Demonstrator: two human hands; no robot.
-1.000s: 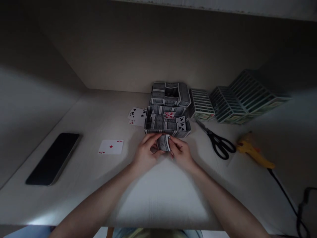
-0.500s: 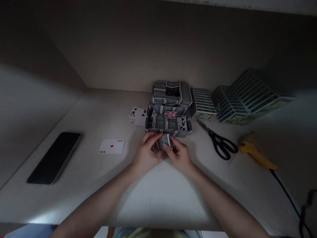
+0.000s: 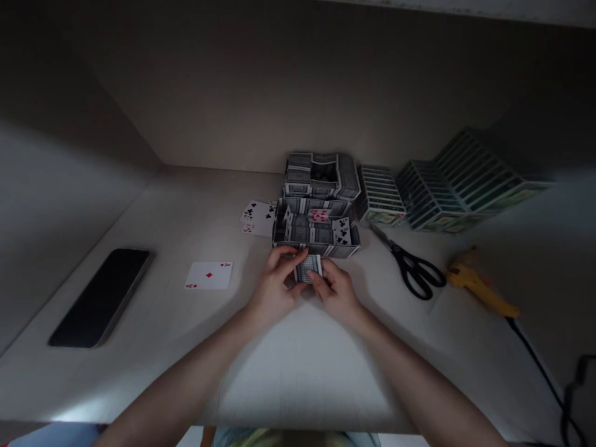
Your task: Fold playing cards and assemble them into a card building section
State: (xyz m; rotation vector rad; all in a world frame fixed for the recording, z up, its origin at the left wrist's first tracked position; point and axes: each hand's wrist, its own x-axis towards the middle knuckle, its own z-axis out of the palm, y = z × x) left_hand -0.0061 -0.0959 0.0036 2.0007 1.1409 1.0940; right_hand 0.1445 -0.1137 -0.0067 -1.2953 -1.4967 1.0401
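Between my two hands is a playing card [image 3: 307,268] with its grey patterned back facing up; it looks folded, though I cannot tell how. My left hand [image 3: 274,285] grips its left side with thumb and fingers. On its right side, my right hand [image 3: 339,290] pinches it, the thumb lying on the card's face. Just beyond my fingers stands an open box built of playing cards [image 3: 344,251], with patterned and face-up cards inside. Behind that box sits another card-built structure [image 3: 298,177] with a square opening. An ace of diamonds [image 3: 209,275] lies face up to the left.
Loose face-up cards [image 3: 258,214] lie left of the box. Stacked card packs [image 3: 382,192] and larger stacks [image 3: 479,174] stand at the back right. Black-handled scissors [image 3: 414,270] and a yellow glue gun [image 3: 479,288] with its cord lie right. A phone [image 3: 100,298] rests far left.
The card in my hands has turned flatter and squarer to view, and my right thumb has shifted slightly on it. Other things stay in place.
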